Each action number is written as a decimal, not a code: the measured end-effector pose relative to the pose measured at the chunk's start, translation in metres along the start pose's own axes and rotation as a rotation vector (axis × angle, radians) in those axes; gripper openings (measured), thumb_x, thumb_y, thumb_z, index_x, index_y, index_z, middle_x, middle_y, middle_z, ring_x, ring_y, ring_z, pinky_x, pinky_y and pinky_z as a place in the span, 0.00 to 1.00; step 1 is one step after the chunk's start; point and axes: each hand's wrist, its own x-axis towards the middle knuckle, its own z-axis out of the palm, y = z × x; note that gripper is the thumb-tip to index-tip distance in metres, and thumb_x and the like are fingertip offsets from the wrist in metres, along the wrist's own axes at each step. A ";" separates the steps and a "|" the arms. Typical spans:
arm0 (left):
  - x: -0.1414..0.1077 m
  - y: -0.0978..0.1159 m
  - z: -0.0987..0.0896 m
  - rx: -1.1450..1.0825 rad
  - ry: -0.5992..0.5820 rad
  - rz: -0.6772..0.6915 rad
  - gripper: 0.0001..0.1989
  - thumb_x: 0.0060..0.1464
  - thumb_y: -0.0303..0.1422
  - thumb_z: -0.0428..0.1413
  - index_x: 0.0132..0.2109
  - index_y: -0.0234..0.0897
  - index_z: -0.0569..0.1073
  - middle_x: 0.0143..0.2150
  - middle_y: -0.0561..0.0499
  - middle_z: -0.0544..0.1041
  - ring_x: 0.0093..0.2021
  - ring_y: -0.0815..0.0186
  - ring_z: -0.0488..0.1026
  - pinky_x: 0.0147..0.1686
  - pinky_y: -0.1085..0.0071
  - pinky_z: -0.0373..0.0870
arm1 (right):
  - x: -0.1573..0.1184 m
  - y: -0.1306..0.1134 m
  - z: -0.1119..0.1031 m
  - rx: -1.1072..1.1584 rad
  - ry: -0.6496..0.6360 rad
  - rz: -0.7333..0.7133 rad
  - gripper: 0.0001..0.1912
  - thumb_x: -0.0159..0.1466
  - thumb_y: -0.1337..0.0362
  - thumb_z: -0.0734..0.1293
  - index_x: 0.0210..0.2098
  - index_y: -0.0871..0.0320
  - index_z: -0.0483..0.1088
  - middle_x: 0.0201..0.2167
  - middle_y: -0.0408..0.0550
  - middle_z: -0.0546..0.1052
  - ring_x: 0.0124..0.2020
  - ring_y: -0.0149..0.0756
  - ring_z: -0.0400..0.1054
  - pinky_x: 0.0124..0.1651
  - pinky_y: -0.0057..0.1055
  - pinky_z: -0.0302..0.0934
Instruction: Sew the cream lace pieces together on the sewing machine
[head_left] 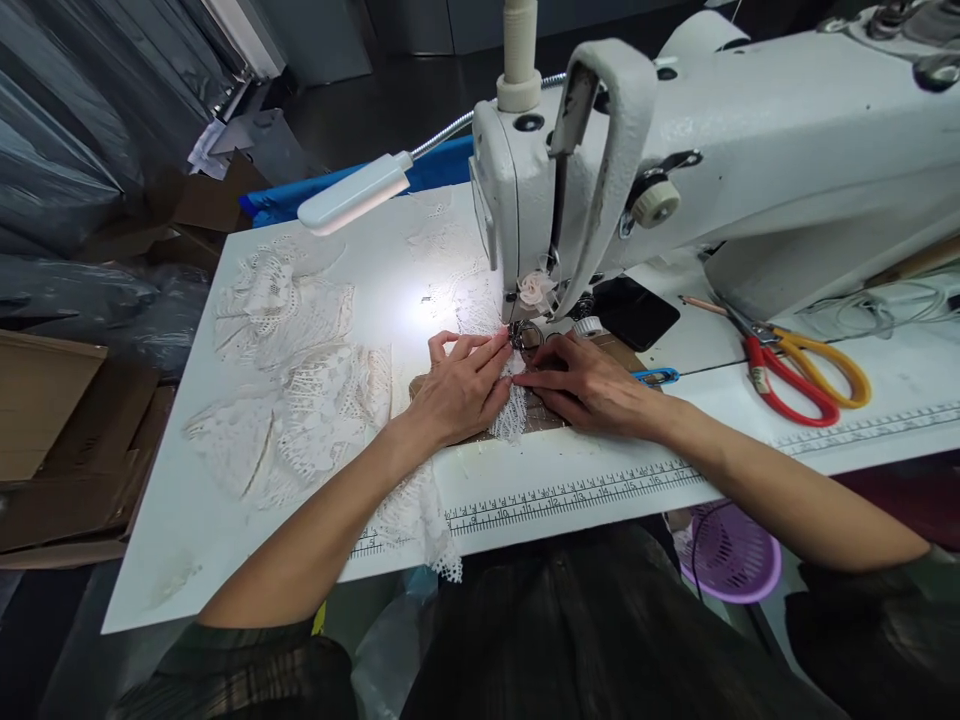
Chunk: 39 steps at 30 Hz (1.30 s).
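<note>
A strip of white lace (pixel 511 412) runs under the presser foot of a white sewing machine (pixel 501 200). My left hand (pixel 463 388) lies flat on the lace and the brown plate, its fingertips close to the foot. From the other side, my right hand (pixel 594 388) has its fingers drawn together at the lace's right edge, just in front of the needle area. The exact grip of those fingertips is partly hidden. A small pale fabric rose (pixel 534 289) sits on the machine head above the hands.
Heaped lace pieces (pixel 307 400) cover the table's left part. A lit lamp (pixel 356 193) hangs over the table. Right of my right hand are a black phone (pixel 634 312), a blue thread snipper (pixel 657 377) and scissors (pixel 806 370). A purple basket (pixel 731 550) stands below the edge.
</note>
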 end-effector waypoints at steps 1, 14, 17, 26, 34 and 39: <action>0.000 0.000 0.001 0.001 0.002 0.000 0.18 0.65 0.33 0.47 0.59 0.35 0.68 0.62 0.41 0.71 0.55 0.52 0.69 0.55 0.49 0.55 | 0.000 0.001 0.000 0.006 0.001 0.002 0.16 0.70 0.63 0.60 0.51 0.54 0.76 0.45 0.56 0.70 0.47 0.44 0.63 0.52 0.47 0.63; -0.001 0.010 0.000 0.041 0.154 0.076 0.11 0.62 0.27 0.50 0.47 0.33 0.76 0.48 0.46 0.81 0.42 0.59 0.74 0.50 0.54 0.57 | -0.001 0.000 0.000 0.012 0.013 -0.010 0.15 0.69 0.64 0.60 0.50 0.55 0.76 0.44 0.56 0.71 0.46 0.45 0.63 0.52 0.47 0.64; -0.001 0.008 0.000 0.018 0.161 0.090 0.11 0.62 0.27 0.51 0.47 0.34 0.77 0.48 0.47 0.81 0.41 0.60 0.75 0.50 0.53 0.57 | -0.001 0.000 0.000 -0.008 0.010 -0.015 0.16 0.69 0.65 0.60 0.51 0.55 0.76 0.44 0.56 0.71 0.46 0.45 0.63 0.52 0.47 0.63; 0.002 0.006 -0.003 0.057 0.095 0.043 0.12 0.61 0.29 0.52 0.50 0.36 0.76 0.53 0.45 0.78 0.43 0.56 0.74 0.50 0.49 0.57 | 0.000 -0.003 0.003 -0.098 0.022 0.011 0.17 0.69 0.65 0.59 0.53 0.57 0.73 0.45 0.57 0.67 0.48 0.45 0.61 0.53 0.46 0.65; 0.009 0.009 0.001 0.130 0.045 -0.072 0.14 0.66 0.32 0.48 0.53 0.34 0.73 0.57 0.43 0.75 0.46 0.56 0.72 0.46 0.52 0.59 | 0.008 -0.004 0.004 -0.169 0.025 0.062 0.19 0.69 0.67 0.58 0.58 0.57 0.68 0.49 0.59 0.64 0.48 0.46 0.62 0.53 0.48 0.66; 0.011 0.013 0.004 0.169 0.021 -0.151 0.16 0.67 0.35 0.47 0.54 0.32 0.73 0.58 0.42 0.74 0.46 0.55 0.70 0.40 0.57 0.60 | 0.005 0.003 0.002 -0.080 0.028 0.128 0.19 0.70 0.62 0.58 0.57 0.59 0.69 0.49 0.60 0.65 0.44 0.44 0.67 0.48 0.46 0.68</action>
